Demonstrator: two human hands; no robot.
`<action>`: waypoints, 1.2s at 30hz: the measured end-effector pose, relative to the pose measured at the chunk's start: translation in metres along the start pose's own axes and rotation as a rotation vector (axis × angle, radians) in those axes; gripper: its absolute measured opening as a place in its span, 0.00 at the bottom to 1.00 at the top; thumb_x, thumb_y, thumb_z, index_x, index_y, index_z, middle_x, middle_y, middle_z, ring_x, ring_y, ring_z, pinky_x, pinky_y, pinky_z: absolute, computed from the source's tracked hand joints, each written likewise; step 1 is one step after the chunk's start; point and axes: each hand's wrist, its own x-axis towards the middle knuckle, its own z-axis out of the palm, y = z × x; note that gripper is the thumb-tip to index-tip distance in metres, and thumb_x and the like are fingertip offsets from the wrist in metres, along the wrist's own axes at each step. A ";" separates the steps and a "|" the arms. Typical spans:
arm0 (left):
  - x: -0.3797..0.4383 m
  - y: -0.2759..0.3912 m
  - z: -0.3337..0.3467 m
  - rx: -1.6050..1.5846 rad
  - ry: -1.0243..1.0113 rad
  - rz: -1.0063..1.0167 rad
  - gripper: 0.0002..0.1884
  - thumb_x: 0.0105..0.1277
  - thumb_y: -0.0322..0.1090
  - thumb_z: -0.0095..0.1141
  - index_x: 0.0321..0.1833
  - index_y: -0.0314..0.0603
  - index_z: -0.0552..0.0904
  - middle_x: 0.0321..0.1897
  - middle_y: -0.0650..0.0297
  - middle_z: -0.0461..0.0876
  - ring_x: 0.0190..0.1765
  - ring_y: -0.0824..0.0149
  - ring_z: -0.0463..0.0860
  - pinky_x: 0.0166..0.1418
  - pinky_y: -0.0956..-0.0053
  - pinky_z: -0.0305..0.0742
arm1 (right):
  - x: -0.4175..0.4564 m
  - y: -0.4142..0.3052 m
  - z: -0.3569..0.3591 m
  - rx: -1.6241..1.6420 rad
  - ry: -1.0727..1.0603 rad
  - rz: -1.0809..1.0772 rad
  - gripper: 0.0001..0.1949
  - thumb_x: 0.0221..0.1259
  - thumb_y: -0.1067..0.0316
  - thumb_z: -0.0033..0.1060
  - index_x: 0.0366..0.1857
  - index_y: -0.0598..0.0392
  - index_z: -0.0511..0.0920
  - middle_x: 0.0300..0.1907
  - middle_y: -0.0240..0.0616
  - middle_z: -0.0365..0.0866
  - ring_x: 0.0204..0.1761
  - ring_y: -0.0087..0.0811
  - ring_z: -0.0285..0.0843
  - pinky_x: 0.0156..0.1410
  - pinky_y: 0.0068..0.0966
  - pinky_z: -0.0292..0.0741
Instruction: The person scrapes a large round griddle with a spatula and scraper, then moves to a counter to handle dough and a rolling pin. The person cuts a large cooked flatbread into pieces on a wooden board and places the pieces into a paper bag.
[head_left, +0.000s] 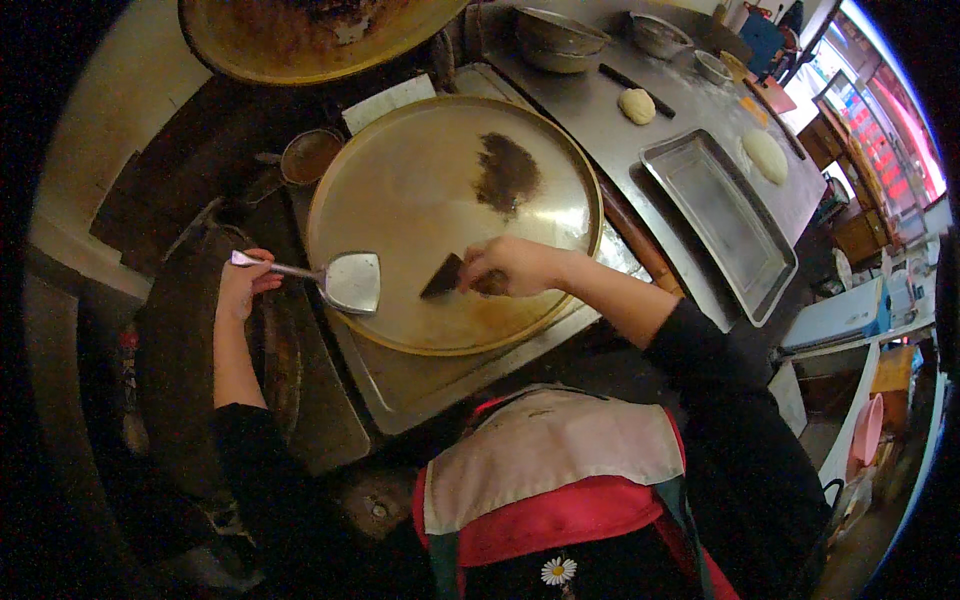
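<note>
Before me is a large round metal griddle pan (420, 187) with a raised rim, and a dark brown patch (507, 172) marks its upper right. My left hand (249, 283) is closed on the handle of a metal wok spatula (354, 283), whose broad blade is over the pan's lower left edge. Lower on the pan, my right hand (504, 268) grips a dark, flat scraper (442, 277), its blade angled down at the surface. My fingers hide the scraper's grip.
A ladle-like round cup (311, 156) is left of the pan, and a large lid (322, 71) stands behind. On the steel counter (600, 150) at right are a dough ball (637, 106), a longer dough piece (765, 156), a rectangular metal tray (720, 217) and bowls (561, 41).
</note>
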 end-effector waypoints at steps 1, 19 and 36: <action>-0.004 -0.003 -0.001 0.003 -0.018 0.003 0.05 0.55 0.25 0.54 0.34 0.35 0.77 0.28 0.57 0.78 0.26 0.63 0.82 0.29 0.75 0.80 | -0.007 -0.004 -0.005 0.018 -0.077 0.010 0.12 0.45 0.79 0.53 0.35 0.55 0.78 0.37 0.41 0.75 0.38 0.41 0.73 0.43 0.29 0.70; -0.006 -0.035 0.018 0.016 -0.245 -0.017 0.03 0.54 0.24 0.54 0.32 0.35 0.77 0.28 0.59 0.78 0.31 0.63 0.81 0.36 0.69 0.81 | -0.086 -0.023 -0.050 0.040 -0.100 0.244 0.12 0.42 0.78 0.57 0.35 0.60 0.77 0.36 0.44 0.76 0.40 0.39 0.75 0.45 0.29 0.71; -0.078 -0.085 0.090 -0.131 -0.081 0.063 0.05 0.54 0.24 0.53 0.34 0.33 0.77 0.29 0.60 0.78 0.32 0.65 0.80 0.40 0.70 0.79 | -0.116 0.035 -0.030 0.678 0.744 0.757 0.09 0.48 0.71 0.59 0.30 0.67 0.76 0.23 0.42 0.79 0.22 0.31 0.78 0.30 0.23 0.76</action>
